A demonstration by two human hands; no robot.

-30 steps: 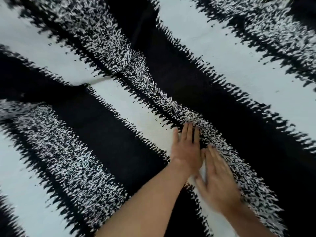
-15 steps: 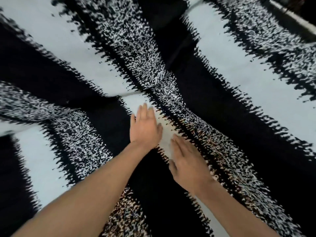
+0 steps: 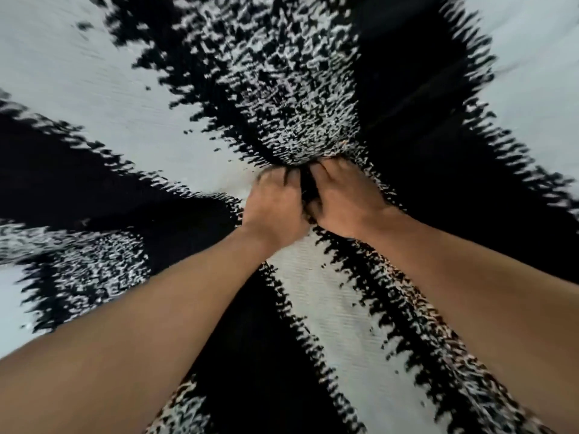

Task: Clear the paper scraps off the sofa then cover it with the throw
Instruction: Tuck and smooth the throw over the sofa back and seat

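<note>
A black-and-white striped throw (image 3: 94, 73) with speckled bands fills the whole head view and hides the sofa under it. My left hand (image 3: 275, 205) and my right hand (image 3: 344, 202) lie side by side at the middle of the picture. Their fingertips are pushed into a deep fold of the throw where the seat meets the backrest. The fingers are curled down into the cloth, so their ends are hidden. No paper scraps show anywhere.
Both bare forearms reach in from the bottom corners. The fold runs from the hands down to the right as a speckled crease (image 3: 423, 308). Nothing but the throw's cloth lies around the hands.
Both hands have slid forward along the crease and come together. Their fingers, flat on the cloth before, are now dug into the fold. The camera has come closer.
</note>
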